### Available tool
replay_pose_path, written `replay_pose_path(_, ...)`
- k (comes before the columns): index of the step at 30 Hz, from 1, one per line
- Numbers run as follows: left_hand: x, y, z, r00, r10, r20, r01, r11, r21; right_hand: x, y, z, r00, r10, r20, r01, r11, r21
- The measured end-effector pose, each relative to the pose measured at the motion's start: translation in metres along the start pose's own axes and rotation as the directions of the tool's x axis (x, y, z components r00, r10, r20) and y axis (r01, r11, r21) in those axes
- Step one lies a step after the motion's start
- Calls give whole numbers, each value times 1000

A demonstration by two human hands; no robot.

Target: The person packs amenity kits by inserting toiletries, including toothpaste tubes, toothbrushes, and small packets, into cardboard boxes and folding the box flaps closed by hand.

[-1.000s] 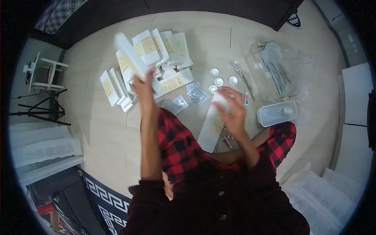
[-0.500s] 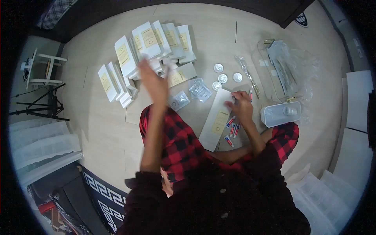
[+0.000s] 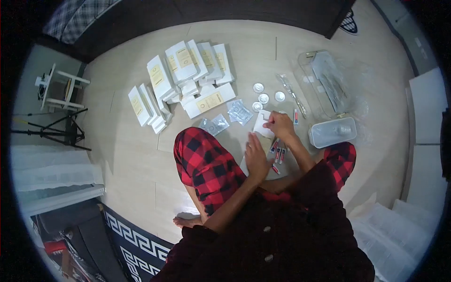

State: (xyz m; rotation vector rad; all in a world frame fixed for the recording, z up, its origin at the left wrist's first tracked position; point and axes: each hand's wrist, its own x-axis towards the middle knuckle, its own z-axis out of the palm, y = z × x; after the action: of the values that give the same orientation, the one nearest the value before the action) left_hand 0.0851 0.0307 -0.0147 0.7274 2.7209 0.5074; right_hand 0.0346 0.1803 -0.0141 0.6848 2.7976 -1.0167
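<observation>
A long white box (image 3: pixel 260 126) with a pale yellow label lies on the floor between my knees. My left hand (image 3: pixel 257 157) rests over its lower part with the fingers stretched out, hiding much of the label. At the far end of the box, my right hand (image 3: pixel 282 128) is closed in a pinch. What its fingertips hold is too small to make out. Several small red, white and blue tubes (image 3: pixel 281 155) lie just right of the box, and one more tube (image 3: pixel 296 116) sits beyond my right hand. Clear flat packets (image 3: pixel 239 112) lie to the left of the box's far end.
Stacked white labelled boxes (image 3: pixel 181 61) stand at the far left. Several round silver discs (image 3: pixel 263 98) and thin wrapped sticks (image 3: pixel 293 96) lie ahead. On the right are a white bin (image 3: pixel 324 134) and a clear plastic container (image 3: pixel 307 70). A black tripod (image 3: pixel 61 127) stands farther left.
My left hand has come back from the box stack onto the box between my knees. My right hand stays at its far end, now pinching. The view has shifted slightly.
</observation>
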Motion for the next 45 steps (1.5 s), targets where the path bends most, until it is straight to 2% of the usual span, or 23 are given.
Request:
replay_pose_path(2,4,6,-12,994,-94,-57,94,996,0,-8,-6,-25,996,7,89,-13,998,67)
replay_pose_path(4,12,8,-22,979,-76,-190,9,943,-333,-18,-23,-50,999,-49,-16,51,972,229)
replay_pose_path(5,13,10,-27,955,-21,-297,-106,909,-402,-23,-28,-57,971,-116,-207,157,968,193)
replay_pose_path(6,15,13,-34,955,-7,-296,-117,910,-399,-30,-41,-68,970,-108,-217,152,969,195)
replay_pose_path(8,20,19,-48,939,-108,-327,-114,799,-591,-50,-59,-82,832,-109,-543,359,853,378)
replay_pose_path(9,22,23,-56,916,-92,-390,-147,828,-541,-58,-61,-83,763,-94,-639,440,800,407)
replay_pose_path(11,19,30,-72,924,-75,-374,-157,818,-554,-70,-52,-66,853,126,-506,342,598,725)
replay_pose_path(12,16,30,-75,934,-60,-352,-163,806,-569,-77,-49,-64,855,130,-502,338,594,730)
replay_pose_path(14,13,30,-73,945,-55,-322,-167,765,-622,-89,-43,-63,995,97,-22,-3,251,968)
replay_pose_path(15,11,30,-71,954,-49,-297,-174,715,-677,-93,-45,-64,993,105,-49,22,242,970)
replay_pose_path(19,2,27,-66,944,-44,-326,-200,710,-676,-92,-35,-52,991,114,-63,30,277,961)
replay_pose_path(21,-2,27,-64,963,-115,-242,-141,549,-824,-89,-33,-48,989,124,-75,36,296,955)
replay_pose_path(26,3,8,-76,928,-208,-308,-111,636,-764,-102,-45,-31,993,109,36,-61,233,971)
replay_pose_path(27,12,-1,-76,873,-333,-357,-112,576,-810,-107,-50,-21,995,65,77,-88,189,978)
replay_pose_path(31,15,2,-93,768,-530,-358,-195,339,-920,-128,-63,-16,989,-42,140,-116,354,928)
replay_pose_path(33,9,-8,-88,770,-487,-412,-200,429,-881,-128,-67,-17,998,13,68,-63,572,818)
replay_pose_path(34,7,-12,-83,771,-437,-464,-219,501,-837,-128,-72,-14,997,17,69,-66,572,817)
replay_pose_path(36,2,-19,-82,740,-471,-480,-249,472,-846,-127,-89,-7,996,80,-26,6,240,971)
replay_pose_path(37,1,-23,-86,707,-504,-496,-281,444,-851,-131,-91,-5,996,81,-30,10,240,971)
replay_pose_path(38,-2,-31,-94,713,-586,-386,-139,421,-896,-142,-93,-2,999,30,-12,-1,413,911)
replay_pose_path(40,-6,-37,-106,744,-571,-346,-137,377,-916,-157,-96,2,996,-65,60,4,713,702)
replay_pose_path(42,0,-37,-119,717,-596,-362,-151,375,-915,-159,-94,2,997,-72,-1,49,671,740)
replay_pose_path(45,5,-54,-147,726,-578,-374,-168,378,-910,-160,-81,-2,971,-189,144,38,724,689)
